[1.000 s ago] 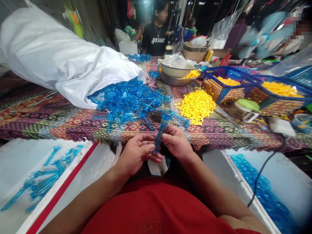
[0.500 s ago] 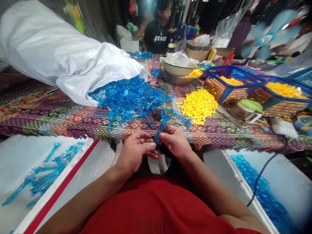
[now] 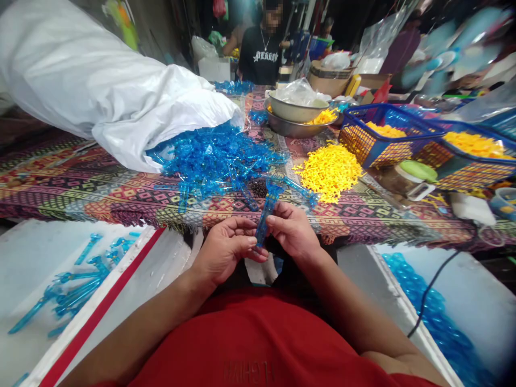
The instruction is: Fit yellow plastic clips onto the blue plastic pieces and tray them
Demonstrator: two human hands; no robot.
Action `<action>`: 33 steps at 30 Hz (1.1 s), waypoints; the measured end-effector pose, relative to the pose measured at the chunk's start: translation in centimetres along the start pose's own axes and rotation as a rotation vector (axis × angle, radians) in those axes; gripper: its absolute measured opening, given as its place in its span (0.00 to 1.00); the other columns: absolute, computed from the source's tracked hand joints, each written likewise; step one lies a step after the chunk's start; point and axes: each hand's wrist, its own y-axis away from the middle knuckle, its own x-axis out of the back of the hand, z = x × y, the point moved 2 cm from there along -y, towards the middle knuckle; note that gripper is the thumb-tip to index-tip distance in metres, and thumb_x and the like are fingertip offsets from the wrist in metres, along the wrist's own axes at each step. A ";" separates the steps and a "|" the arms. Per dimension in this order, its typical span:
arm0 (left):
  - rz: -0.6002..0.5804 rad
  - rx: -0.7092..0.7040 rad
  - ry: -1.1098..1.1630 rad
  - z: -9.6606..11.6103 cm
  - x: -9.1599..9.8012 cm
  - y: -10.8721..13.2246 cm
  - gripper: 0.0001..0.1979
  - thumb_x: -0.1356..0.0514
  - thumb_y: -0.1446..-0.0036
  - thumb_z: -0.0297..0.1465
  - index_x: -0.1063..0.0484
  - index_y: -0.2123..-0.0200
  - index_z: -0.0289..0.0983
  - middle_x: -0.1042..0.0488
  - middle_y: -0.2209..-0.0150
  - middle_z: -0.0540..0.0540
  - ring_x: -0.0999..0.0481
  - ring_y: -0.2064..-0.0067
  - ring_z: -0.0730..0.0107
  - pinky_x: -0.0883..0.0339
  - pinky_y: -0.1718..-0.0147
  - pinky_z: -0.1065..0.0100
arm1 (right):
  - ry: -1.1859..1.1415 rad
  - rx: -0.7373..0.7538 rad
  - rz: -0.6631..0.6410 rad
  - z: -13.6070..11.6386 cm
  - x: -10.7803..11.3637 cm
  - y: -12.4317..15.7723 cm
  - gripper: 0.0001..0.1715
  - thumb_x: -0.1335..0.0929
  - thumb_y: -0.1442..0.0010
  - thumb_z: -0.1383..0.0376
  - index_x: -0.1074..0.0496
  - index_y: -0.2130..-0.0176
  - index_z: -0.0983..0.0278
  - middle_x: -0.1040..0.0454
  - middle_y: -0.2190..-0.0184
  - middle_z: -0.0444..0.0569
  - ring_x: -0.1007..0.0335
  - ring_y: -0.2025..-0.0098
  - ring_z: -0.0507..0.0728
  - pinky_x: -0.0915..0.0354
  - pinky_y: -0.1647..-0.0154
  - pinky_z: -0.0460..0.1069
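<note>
My left hand and my right hand meet at the table's near edge. Both pinch one long clear-blue plastic piece, held upright and tilted slightly right. My left fingertips grip its lower end, and my right fingers close on its middle. Just behind it lies a heap of the same blue plastic pieces spilling from a big white sack. A small dark pile sits between the heap and my hands.
A heap of yellow pieces lies right of the blue heap, with blue baskets of yellow pieces and metal bowls behind. A white box at left holds several blue pieces; one at right holds blue parts. A person in black stands across the patterned table.
My hands have barely moved; the blue piece stays pinched between them, shifted slightly up and turned a little. The view has drifted a bit.
</note>
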 end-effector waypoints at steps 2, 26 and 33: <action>-0.016 0.008 -0.007 -0.1 0.0 0.0 0.14 0.38 0.56 0.22 0.35 0.63 0.31 0.25 0.69 0.45 0.22 0.74 0.61 0.27 0.73 0.59 | 0.020 -0.001 0.023 0.0 -0.1 0.0 0.10 0.26 0.56 0.69 0.31 0.73 0.66 0.31 0.81 0.40 0.37 0.82 0.47 0.39 0.81 0.43; 0.007 0.058 -0.269 -0.3 0.3 0.7 0.10 0.39 0.51 0.32 0.32 0.66 0.32 0.28 0.76 0.48 0.26 0.81 0.67 0.30 0.83 0.67 | 0.005 -0.041 -0.027 1.1 0.6 -0.1 0.12 0.26 0.54 0.63 0.30 0.72 0.65 0.29 0.79 0.41 0.37 0.81 0.48 0.39 0.80 0.43; -0.006 0.107 -0.269 -0.3 0.4 1.0 0.10 0.39 0.52 0.33 0.31 0.67 0.32 0.26 0.76 0.46 0.26 0.81 0.66 0.31 0.85 0.68 | -0.048 -0.103 -0.061 1.7 0.3 0.0 0.13 0.26 0.55 0.62 0.30 0.71 0.66 0.31 0.81 0.40 0.38 0.83 0.47 0.40 0.82 0.43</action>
